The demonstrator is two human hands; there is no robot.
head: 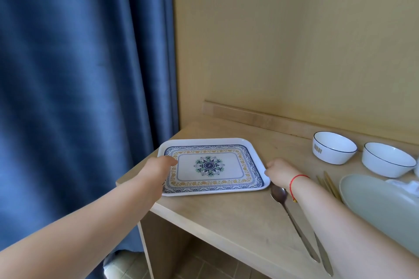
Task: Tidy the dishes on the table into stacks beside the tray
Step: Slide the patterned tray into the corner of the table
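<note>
A white rectangular tray [226, 142] with a blue and yellow floral pattern lies flat at the left corner of the wooden table [238, 217]. My left hand [158, 166] grips its left rim, thumb lying on the patterned surface. My right hand [280, 170], with a red string on the wrist, grips the right rim near the front corner. Two white bowls with dark rims stand to the right near the wall, one [333, 147] beside the other [387, 159]. A pale green plate [376, 206] lies at the right edge, partly behind my right forearm.
A long metal spoon [292, 217] lies just right of the tray under my right forearm, with gold chopsticks [328, 183] beside the plate. Crumpled clear wrapping [408, 184] sits on the plate's far side. A blue curtain [79, 97] hangs left of the table; a yellow wall stands behind.
</note>
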